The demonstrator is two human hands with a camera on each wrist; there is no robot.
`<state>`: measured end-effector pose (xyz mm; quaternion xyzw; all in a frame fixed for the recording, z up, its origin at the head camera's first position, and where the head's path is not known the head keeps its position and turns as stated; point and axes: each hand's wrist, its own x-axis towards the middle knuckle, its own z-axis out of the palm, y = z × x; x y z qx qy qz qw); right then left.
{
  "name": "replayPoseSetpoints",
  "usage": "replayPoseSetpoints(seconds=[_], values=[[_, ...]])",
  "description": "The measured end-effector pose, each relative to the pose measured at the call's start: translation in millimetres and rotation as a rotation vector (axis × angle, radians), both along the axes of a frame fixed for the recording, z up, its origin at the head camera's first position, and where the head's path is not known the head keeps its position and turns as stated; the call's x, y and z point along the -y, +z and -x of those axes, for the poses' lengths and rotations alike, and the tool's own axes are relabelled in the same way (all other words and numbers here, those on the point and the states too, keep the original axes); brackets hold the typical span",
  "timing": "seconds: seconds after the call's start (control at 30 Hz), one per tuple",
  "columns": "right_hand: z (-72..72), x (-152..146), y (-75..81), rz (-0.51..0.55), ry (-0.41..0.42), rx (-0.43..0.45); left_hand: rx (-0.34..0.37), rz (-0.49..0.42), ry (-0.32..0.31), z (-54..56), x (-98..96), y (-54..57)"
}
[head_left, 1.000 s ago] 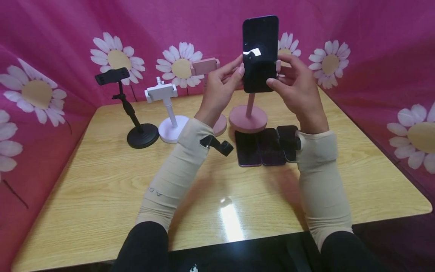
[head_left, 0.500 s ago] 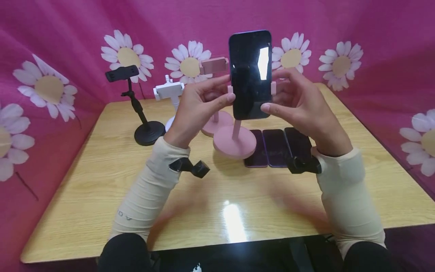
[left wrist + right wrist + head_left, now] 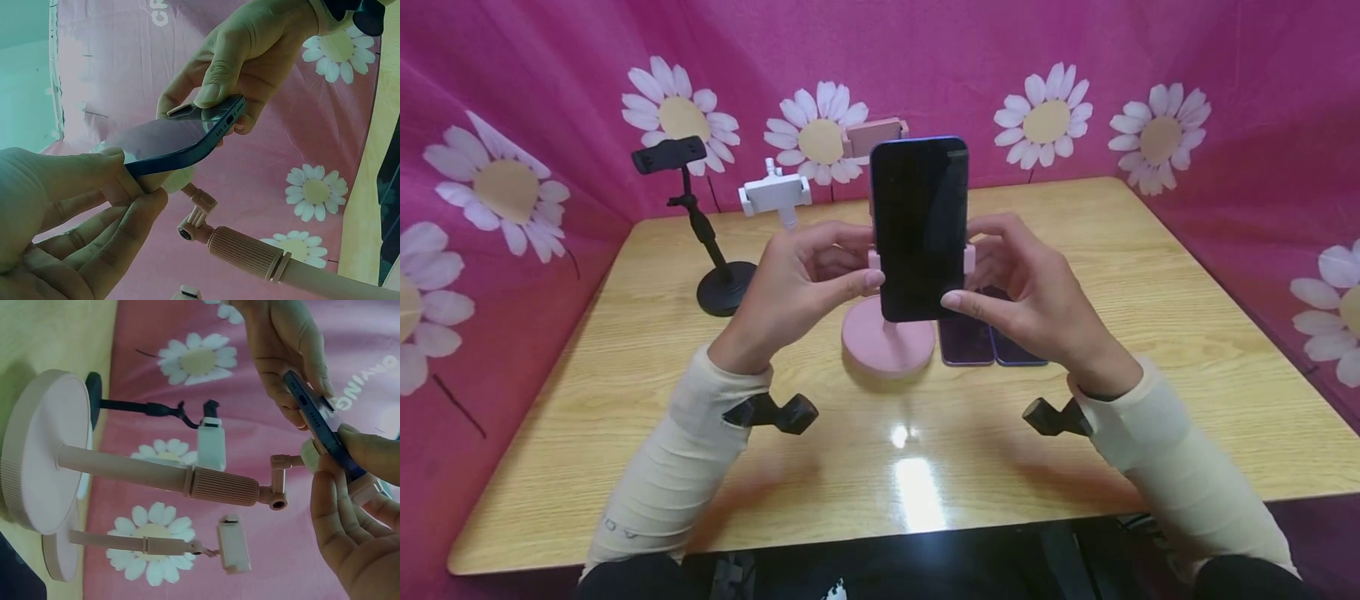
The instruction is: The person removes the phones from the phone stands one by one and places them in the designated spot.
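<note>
A smartphone (image 3: 922,229) with a dark screen stands upright in the clamp of a pink phone stand (image 3: 887,342). My left hand (image 3: 801,292) pinches the phone's left edge together with the clamp arm there, thumb in front and fingers behind. On the other side, my right hand (image 3: 1037,296) grips the lower right edge, its thumb on the screen and its fingers behind. From the right wrist view, the stand's round base (image 3: 47,450) shows close by the table, and its jointed neck (image 3: 278,481) leads to the clamp. The phone's bottom edge (image 3: 181,159) faces the left wrist camera.
A black phone stand (image 3: 722,287), a white one (image 3: 775,193) and a second pink one (image 3: 875,137) stand along the back. Dark phones (image 3: 966,343) lie side by side on the wooden table (image 3: 625,417), partly hidden by my right hand. A flowered pink cloth (image 3: 925,67) hangs behind.
Both hands have brought the phone and pink stand down, nearer to me and a little left. The base has moved away from the flat phones. Both hands keep their grip.
</note>
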<state>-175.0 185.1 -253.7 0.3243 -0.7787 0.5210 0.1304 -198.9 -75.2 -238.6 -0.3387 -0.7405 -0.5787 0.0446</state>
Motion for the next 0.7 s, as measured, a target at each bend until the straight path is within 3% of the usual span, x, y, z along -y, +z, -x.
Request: replayPoseSetpoints(seconds=[0.2,0.4,0.7], values=[[0.8,7.0,-8.8,-0.003,0.029,-0.048,0.006,0.025,0.023,-3.6,9.4,-8.2],[1.9,11.3,-17.2,0.002,0.037,-0.049,0.029,0.003,0.006,-4.0,13.3,-15.0],[3.3,17.7,-23.2,0.016,0.053,-0.059,0.052,0.016,0.016,-2.9,20.2,-18.6]])
